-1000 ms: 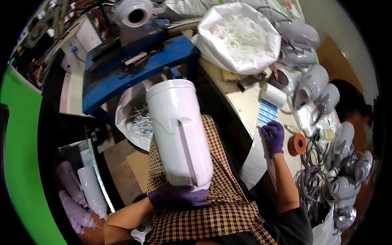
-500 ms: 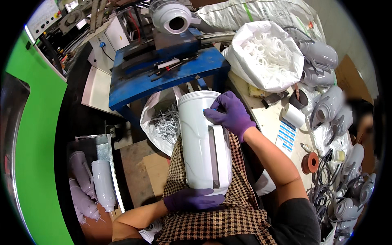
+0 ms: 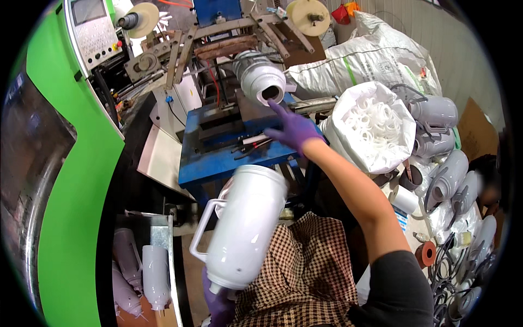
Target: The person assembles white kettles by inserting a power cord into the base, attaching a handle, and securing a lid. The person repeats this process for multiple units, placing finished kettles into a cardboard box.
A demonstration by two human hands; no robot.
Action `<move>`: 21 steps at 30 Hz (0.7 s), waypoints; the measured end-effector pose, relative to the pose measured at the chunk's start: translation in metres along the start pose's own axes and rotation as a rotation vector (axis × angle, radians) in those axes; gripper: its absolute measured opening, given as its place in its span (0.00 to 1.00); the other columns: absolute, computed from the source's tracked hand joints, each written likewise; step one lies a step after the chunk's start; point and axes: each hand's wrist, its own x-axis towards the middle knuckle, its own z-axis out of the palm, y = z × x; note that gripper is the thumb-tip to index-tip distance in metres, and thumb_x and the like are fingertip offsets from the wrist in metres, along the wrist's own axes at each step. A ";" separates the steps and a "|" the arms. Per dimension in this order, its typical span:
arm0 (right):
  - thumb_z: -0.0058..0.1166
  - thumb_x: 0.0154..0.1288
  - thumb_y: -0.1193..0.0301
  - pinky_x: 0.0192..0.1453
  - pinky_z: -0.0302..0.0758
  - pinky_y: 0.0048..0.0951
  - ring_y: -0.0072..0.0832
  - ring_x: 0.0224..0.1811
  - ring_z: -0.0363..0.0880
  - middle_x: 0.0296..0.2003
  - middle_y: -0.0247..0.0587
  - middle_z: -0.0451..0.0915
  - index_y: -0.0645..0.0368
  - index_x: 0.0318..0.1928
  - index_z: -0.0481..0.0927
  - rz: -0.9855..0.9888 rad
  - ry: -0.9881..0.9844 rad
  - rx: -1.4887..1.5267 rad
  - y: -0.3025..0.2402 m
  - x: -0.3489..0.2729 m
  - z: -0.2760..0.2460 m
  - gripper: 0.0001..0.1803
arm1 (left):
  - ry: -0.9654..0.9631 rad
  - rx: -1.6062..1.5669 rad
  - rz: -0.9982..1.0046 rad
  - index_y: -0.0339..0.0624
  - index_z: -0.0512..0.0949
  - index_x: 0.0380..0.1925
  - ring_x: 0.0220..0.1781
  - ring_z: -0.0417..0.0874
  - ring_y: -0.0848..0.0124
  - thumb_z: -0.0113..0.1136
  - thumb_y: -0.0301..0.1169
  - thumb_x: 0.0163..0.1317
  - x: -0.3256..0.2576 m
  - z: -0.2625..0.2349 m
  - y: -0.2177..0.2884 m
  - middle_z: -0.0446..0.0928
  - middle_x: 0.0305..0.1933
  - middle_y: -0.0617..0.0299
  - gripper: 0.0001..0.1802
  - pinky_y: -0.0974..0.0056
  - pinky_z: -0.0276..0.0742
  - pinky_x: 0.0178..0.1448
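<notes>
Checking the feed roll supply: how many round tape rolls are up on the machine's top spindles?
2: one pale roll at top left beside the control panel, one cream roll at top right near the white sack. Others may be hidden.

Jug [image 3: 242, 234] is held tilted over the lap by the left hand [image 3: 218, 305], gripped at its lower end. Right hand [image 3: 294, 129] is stretched fwd over the machine table [image 3: 218, 158], just below a 2nd jug [image 3: 261, 79] mounted on the machine. Bag of rings [image 3: 376, 128] is set to the right; more jugs [image 3: 452, 180] are piled beyond it. 2 jugs [image 3: 141, 272] lie in a bin at lower left.
</notes>
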 end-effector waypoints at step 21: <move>0.81 0.29 0.58 0.28 0.72 0.35 0.38 0.25 0.79 0.25 0.38 0.80 0.47 0.19 0.77 -0.378 0.275 0.529 0.076 -0.327 -0.076 0.22 | 0.041 1.837 1.136 0.59 0.67 0.75 0.76 0.57 0.27 0.62 0.39 0.64 0.355 0.305 0.075 0.57 0.82 0.59 0.37 0.21 0.67 0.67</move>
